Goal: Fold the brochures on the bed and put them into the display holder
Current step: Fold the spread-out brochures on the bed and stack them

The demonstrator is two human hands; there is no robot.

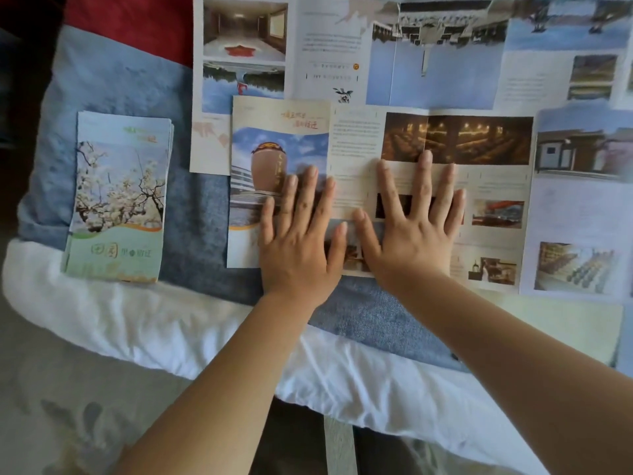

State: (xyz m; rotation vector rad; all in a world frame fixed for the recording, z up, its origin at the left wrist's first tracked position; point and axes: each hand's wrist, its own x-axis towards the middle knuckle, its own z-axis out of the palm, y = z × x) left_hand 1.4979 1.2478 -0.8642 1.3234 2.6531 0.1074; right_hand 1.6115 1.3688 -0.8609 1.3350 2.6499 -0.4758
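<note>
An unfolded brochure lies on the bed in front of me, its left cover panel showing a brown jar-shaped building. My left hand rests flat on that cover panel with fingers spread. My right hand presses flat on the panel beside it, fingers apart. A folded stack of brochures with white blossoms on the cover sits to the left. More open brochures lie spread behind and to the right. No display holder is in view.
A blue blanket covers the bed, with a white quilt edge along the near side. Red fabric shows at the top left. The floor lies below the bed edge.
</note>
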